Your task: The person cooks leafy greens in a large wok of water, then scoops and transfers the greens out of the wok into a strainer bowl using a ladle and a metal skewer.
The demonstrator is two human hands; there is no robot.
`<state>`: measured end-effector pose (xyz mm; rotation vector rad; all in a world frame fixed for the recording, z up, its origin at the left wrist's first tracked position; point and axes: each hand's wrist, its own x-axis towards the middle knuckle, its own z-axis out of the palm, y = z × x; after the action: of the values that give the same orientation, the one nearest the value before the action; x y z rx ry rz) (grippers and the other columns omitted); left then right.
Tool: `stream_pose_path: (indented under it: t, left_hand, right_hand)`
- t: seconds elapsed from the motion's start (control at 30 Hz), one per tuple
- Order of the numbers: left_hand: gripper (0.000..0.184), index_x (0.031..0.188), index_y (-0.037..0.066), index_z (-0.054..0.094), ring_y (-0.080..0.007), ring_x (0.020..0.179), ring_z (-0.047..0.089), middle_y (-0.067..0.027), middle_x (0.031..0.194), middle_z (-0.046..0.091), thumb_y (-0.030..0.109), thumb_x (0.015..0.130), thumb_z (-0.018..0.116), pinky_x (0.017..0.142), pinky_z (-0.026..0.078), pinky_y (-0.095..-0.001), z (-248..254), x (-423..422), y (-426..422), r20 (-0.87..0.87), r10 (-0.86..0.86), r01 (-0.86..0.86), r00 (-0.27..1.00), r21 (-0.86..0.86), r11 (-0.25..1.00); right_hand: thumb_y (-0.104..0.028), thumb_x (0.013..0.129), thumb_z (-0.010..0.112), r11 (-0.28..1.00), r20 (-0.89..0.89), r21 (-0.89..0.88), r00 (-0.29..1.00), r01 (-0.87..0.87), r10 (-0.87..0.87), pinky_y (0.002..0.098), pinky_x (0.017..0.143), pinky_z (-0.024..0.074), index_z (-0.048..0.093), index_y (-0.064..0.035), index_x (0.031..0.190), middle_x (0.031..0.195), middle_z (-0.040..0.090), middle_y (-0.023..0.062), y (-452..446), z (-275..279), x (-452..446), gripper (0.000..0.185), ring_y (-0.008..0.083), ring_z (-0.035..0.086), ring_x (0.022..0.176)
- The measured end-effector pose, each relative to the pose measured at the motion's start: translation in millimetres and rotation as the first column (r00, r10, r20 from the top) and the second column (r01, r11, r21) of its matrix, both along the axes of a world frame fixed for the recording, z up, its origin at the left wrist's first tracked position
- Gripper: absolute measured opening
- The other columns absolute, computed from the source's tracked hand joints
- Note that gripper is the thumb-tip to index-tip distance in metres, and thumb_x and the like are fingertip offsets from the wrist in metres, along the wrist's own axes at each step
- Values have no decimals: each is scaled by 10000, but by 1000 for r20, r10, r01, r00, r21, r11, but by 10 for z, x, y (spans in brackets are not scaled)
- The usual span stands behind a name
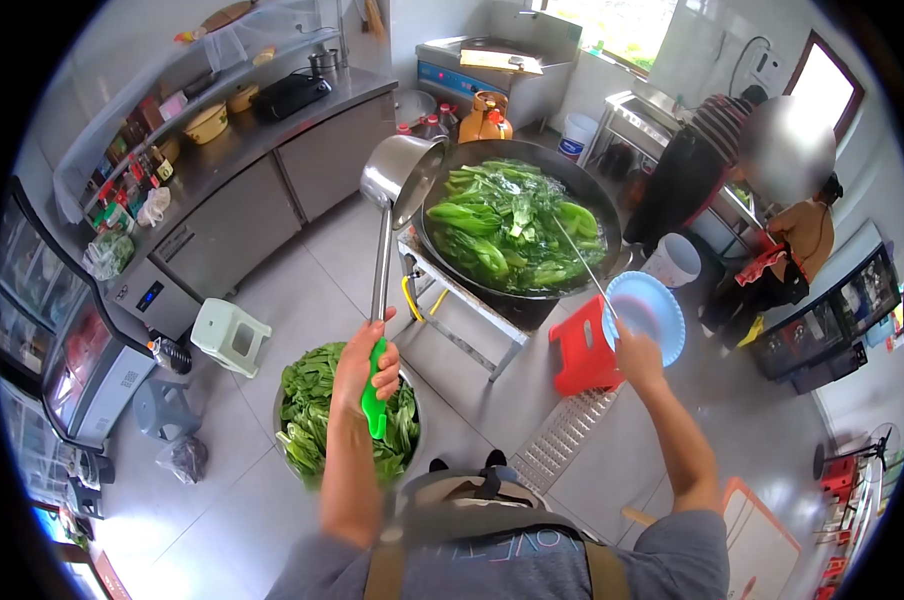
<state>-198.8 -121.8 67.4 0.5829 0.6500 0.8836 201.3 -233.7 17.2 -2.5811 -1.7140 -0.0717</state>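
Observation:
My left hand (365,372) is wrapped round the green handle (375,400) of a large metal ladle (400,172), whose bowl is raised at the wok's left edge. With my right hand (636,352) I grip a thin metal utensil (582,258) that reaches into the wok (442,245); its far end is hidden among the greens. Leafy greens (482,215) lie in liquid in the wok. Below my left forearm, a metal basin (419,440) holds more leafy greens (317,390).
A blue basin (662,300) rests on a red stool (582,350) right of the wok stand (462,315). Two people (687,165) stand at the back right. An orange gas cylinder (485,120) is behind the wok. Light stools (230,335) and a steel counter (252,140) are left.

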Motion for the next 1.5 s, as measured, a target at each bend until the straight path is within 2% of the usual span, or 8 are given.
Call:
stream_pose_path:
  t: [0.17, 0.57, 0.77, 0.87, 0.97, 1.27, 1.4, 1.5]
  left_hand:
    - [324, 1193, 93, 388, -51, 335, 287, 7, 535, 336, 243, 905, 393, 274, 261, -189, 59, -8, 5, -74, 9, -8, 997, 9, 1000]
    - [335, 1202, 93, 386, -44, 340, 281, 11, 538, 330, 243, 903, 400, 274, 251, -181, 102, 78, 54, -112, -18, 21, 994, 27, 999]
    - [329, 1192, 90, 398, -45, 339, 279, 5, 544, 333, 246, 902, 406, 272, 253, -182, 31, -4, 60, -52, 3, -3, 999, 9, 1000]
    - [322, 1184, 89, 404, -46, 339, 281, 0, 548, 340, 243, 901, 408, 271, 252, -182, 36, 42, 71, -140, 55, -51, 989, 28, 998]
    - [314, 1180, 88, 405, -47, 341, 284, -1, 550, 343, 235, 902, 408, 272, 252, -182, -10, 59, 125, 25, 4, -3, 1000, -26, 1000]
    - [278, 1147, 103, 445, -60, 339, 290, 1, 546, 341, 234, 904, 413, 276, 260, -191, -59, 55, 111, 26, -73, 75, 997, -77, 994]
    - [271, 1141, 111, 445, -57, 341, 288, 4, 546, 339, 238, 903, 417, 278, 260, -189, -123, -10, 79, 46, -53, 56, 998, -70, 996]
    - [268, 1137, 111, 442, -54, 342, 286, 5, 546, 337, 238, 903, 417, 279, 258, -188, -76, -21, 85, 31, -19, 22, 999, -81, 997]
  right_hand:
    - [-153, 795, 497, 994, -64, -102, 997, 26, -32, 474, 611, 434, 495, -137, 1138, 768, 595, 210, -277, -58, 213, 344, 383, 574, 719]
    - [-207, 828, 505, 844, -287, 533, 926, -60, 246, 412, 530, 442, 522, -101, 1152, 714, 587, 201, 512, 237, 110, 341, 350, 568, 587]
    - [-205, 829, 494, 974, -657, -120, 720, 191, -222, 399, 603, 455, 520, -92, 1152, 820, 587, 232, 289, 1015, -205, 343, 371, 576, 669]
    - [-204, 834, 466, 993, -428, -39, 900, -112, 85, 431, 686, 454, 512, -81, 1152, 865, 588, 241, 353, 558, -7, 344, 403, 567, 765]
    - [-149, 844, 421, 923, -157, 140, 912, -359, 378, 372, 417, 437, 509, -77, 1153, 657, 567, 173, 573, -39, 116, 329, 243, 554, 472]
    - [-187, 849, 444, 997, -695, -21, 716, 74, -68, 323, 391, 422, 503, -76, 1170, 657, 568, 160, 788, 537, -323, 345, 195, 501, 379]
    - [-215, 850, 487, 980, -615, 189, 785, 57, 73, 268, 369, 376, 533, -130, 1159, 571, 502, 69, 246, 684, -240, 324, 125, 450, 412]
    - [-223, 851, 497, 991, -711, -53, 692, 121, -123, 264, 415, 392, 534, -137, 1157, 559, 479, 44, -60, 1273, -438, 319, 106, 443, 448]
